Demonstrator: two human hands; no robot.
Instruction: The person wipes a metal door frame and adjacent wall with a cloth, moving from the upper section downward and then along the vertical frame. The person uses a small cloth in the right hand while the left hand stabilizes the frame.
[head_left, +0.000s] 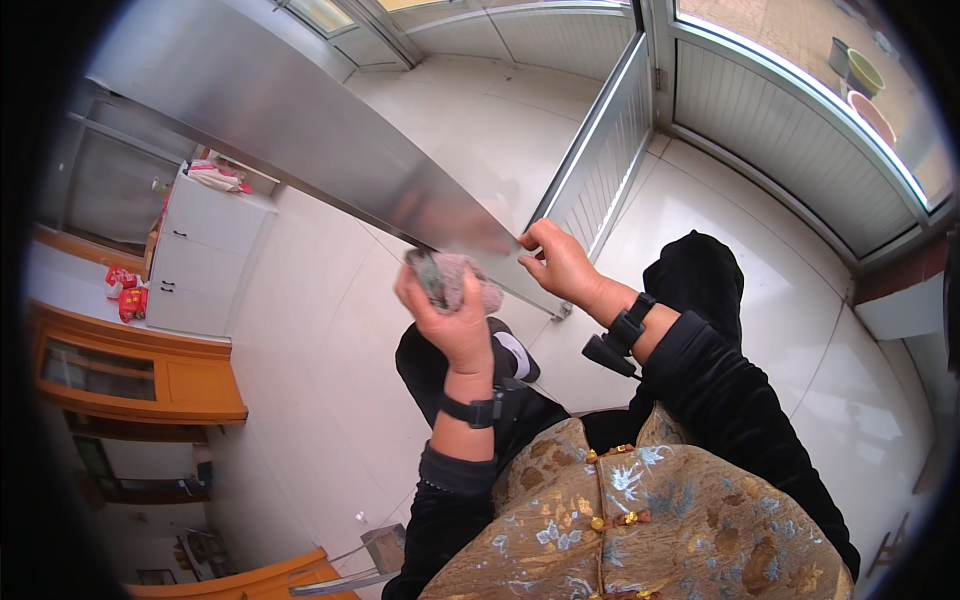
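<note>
My left hand grips a bunched cloth, pinkish grey with a dark greenish part, close to the near edge of a long stainless-steel panel. The hand and cloth are slightly blurred. At the panel's narrow lower end, my right hand has its thumb and fingertips at the edge, apparently touching or pinching it. Both wrists wear black straps. The panel runs from the upper left down to a small metal fitting at its lower corner, and its surface reflects blurred skin-coloured shapes.
A metal-framed door stands just past the panel's end. White cabinets and an orange wooden cabinet are at the left. A grey metal object is at the lower left. Light tiles cover the floor around my legs. Basins show through the window.
</note>
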